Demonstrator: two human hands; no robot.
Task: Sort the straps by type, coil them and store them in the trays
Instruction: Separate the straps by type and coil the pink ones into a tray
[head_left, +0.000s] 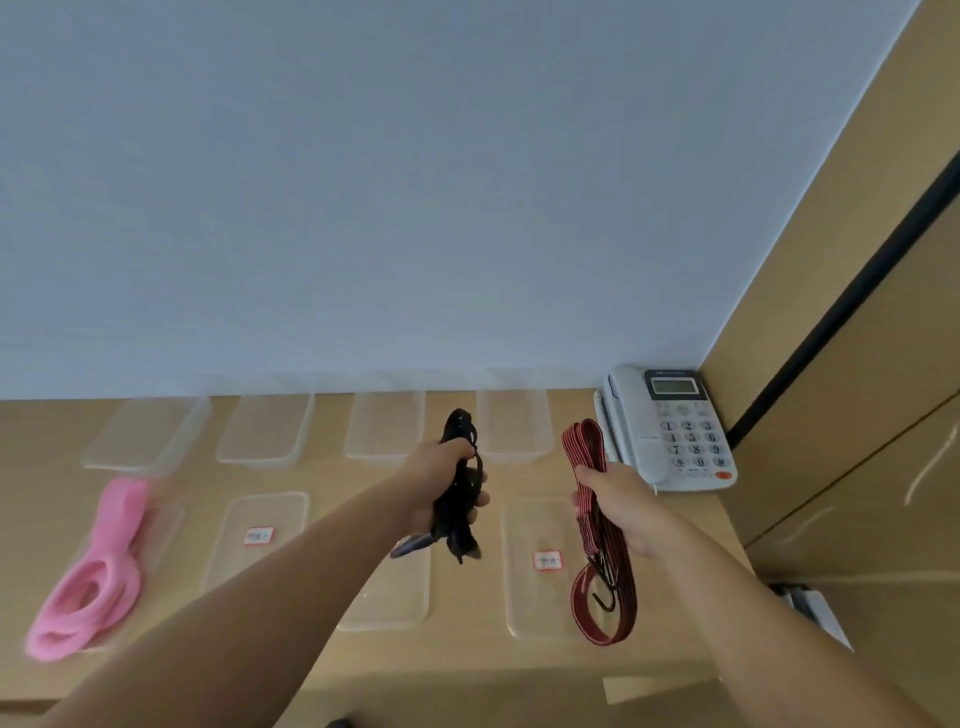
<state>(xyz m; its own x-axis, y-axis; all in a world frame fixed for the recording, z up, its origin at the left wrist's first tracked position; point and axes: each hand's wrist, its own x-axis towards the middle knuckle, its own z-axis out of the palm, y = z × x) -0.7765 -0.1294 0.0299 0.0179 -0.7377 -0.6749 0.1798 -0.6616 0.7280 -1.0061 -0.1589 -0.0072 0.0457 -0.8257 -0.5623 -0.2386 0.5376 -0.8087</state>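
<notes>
Right hand (621, 506): fingers wrapped round the folded red strap (600, 545), whose loop and metal hook hang over a labelled tray (519, 597).
Left hand (441, 480): grips the bunched black strap (460, 488).
Pink strap (91, 577): coiled at far left.
Telephone (670, 431): by the wall.

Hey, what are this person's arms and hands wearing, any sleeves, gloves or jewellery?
No sleeves are in view; both arms are bare as far as the picture shows. The left hand and right hand wear no gloves, and no watch, bracelet or ring shows.
</notes>
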